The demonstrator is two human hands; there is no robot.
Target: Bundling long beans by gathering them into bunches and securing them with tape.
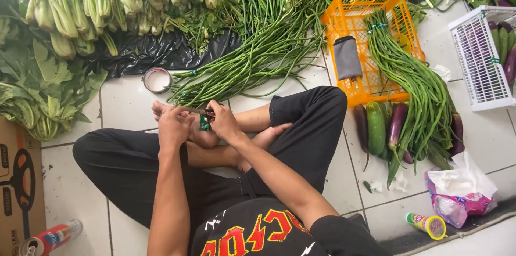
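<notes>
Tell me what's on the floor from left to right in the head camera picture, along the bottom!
Cardboard box → red drink can → the seated person's black-trousered legs → small yellow-capped tube → pink and white plastic bag.

The person wears a black short-sleeved T-shirt whose chest carries large red block lettering edged in yellow, with small white lightning-bolt shapes scattered beside it. The trousers are black too, loose and wide in the leg (the cloth falls in soft folds at the knees). The forearms are bare from the sleeve hem down, and both feet are bare. No watch, ring or bracelet shows on the left hand or the right hand.
</notes>
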